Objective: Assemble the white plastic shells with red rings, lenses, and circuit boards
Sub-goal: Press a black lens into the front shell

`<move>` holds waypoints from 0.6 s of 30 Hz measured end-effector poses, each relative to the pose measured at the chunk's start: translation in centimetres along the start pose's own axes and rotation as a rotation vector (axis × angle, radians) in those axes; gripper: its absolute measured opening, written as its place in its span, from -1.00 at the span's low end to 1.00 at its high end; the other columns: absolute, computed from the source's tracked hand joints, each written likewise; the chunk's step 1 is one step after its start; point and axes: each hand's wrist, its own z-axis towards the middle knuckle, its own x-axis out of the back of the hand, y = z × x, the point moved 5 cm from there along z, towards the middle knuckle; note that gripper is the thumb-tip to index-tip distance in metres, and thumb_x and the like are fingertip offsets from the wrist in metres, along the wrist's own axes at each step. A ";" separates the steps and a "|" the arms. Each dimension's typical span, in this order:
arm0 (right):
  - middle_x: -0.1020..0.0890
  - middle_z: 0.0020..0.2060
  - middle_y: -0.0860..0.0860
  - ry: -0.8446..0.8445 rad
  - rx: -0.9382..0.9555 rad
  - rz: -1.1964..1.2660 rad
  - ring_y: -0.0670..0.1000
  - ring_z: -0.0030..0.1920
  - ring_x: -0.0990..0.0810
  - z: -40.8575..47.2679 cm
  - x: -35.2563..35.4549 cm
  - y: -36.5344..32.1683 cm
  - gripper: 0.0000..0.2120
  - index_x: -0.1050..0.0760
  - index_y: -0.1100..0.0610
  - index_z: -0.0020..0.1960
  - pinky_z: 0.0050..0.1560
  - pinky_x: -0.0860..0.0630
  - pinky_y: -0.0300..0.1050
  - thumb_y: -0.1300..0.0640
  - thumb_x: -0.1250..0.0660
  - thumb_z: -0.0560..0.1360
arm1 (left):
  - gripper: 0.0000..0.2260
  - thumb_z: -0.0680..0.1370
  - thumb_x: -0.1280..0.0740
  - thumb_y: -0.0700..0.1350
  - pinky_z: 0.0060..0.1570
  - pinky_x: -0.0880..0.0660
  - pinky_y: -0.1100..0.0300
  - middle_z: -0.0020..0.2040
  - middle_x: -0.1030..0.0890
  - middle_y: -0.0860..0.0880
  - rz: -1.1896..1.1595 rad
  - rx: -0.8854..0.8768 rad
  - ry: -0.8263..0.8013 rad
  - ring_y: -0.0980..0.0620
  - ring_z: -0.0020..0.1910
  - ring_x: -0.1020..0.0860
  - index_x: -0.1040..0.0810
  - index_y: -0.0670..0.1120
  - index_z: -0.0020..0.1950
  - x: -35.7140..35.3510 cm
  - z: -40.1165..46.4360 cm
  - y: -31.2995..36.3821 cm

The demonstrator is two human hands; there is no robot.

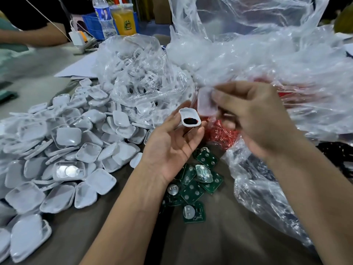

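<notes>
Assembly workshop: heaped white shells (bagged parts behind)

At frame centre I saw a small white plastic shell, open side up, with a dark insert and a red speck inside. Just upper right hovered a blurred translucent rounded-square lens. Green square circuit boards lay scattered below; white shells heaped left.

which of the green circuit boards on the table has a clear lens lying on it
The board at the right of the green cluster, just below the left hand. A clear lens rests on top of it; the other boards show only bare metal discs.
</notes>
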 end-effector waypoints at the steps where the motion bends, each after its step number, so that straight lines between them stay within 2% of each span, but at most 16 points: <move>1: -0.72 -0.22 0.10 -0.009 -0.007 0.029 -0.05 -0.33 -0.57 -0.7 0.0 0.7 -0.83 -0.67 0.27 -0.01 -0.46 -0.43 -0.29 0.23 -0.47 0.43 | -0.66 0.59 -0.30 -0.19 -0.16 -0.66 0.09 0.27 -0.65 -0.24 0.016 -0.012 0.016 -0.16 0.02 -0.68 -0.60 -0.16 0.35 0.1 0.1 0.0; 3: -0.72 -0.25 0.14 -0.006 0.018 0.033 -0.01 -0.35 -0.58 -1.6 0.2 1.8 -0.91 -0.70 0.24 -0.05 -0.47 -0.45 -0.28 0.33 -0.48 0.45 | -0.63 0.58 -0.28 -0.17 -0.18 -0.66 0.09 0.26 -0.65 -0.21 0.049 -0.026 0.028 -0.12 -0.04 -0.68 -0.59 -0.15 0.38 0.2 0.3 -0.1; 5: -0.72 -0.27 0.17 0.007 0.067 0.010 0.02 -0.36 -0.61 -2.0 0.2 2.6 -0.88 -0.70 0.22 -0.04 -0.47 -0.48 -0.26 0.40 -0.46 0.50 | -0.67 0.64 -0.22 -0.18 -0.17 -0.66 0.07 0.30 -0.64 -0.21 0.062 -0.038 0.023 -0.11 -0.06 -0.70 -0.58 -0.13 0.38 0.2 0.4 -0.2; 10: -0.73 -0.29 0.16 0.032 0.101 0.022 0.04 -0.34 -0.70 -1.7 0.4 3.4 -0.85 -0.64 0.21 0.01 -0.45 -0.53 -0.25 0.40 -0.48 0.50 | -0.63 0.65 -0.19 -0.19 -0.01 -0.64 0.03 0.38 -0.57 -0.27 0.091 -0.053 -0.004 -0.13 -0.09 -0.67 -0.53 -0.15 0.44 0.2 0.6 0.0; 18: -0.72 -0.27 0.16 0.037 0.070 0.042 0.04 -0.32 -0.70 -1.8 0.5 3.8 -0.78 -0.59 0.23 0.11 -0.45 -0.54 -0.22 0.42 -0.46 0.51 | -0.60 0.65 -0.19 -0.20 -0.01 -0.58 0.02 0.23 -0.59 -0.24 0.153 -0.049 -0.013 -0.14 -0.15 -0.63 -0.47 -0.15 0.49 -0.2 0.4 0.0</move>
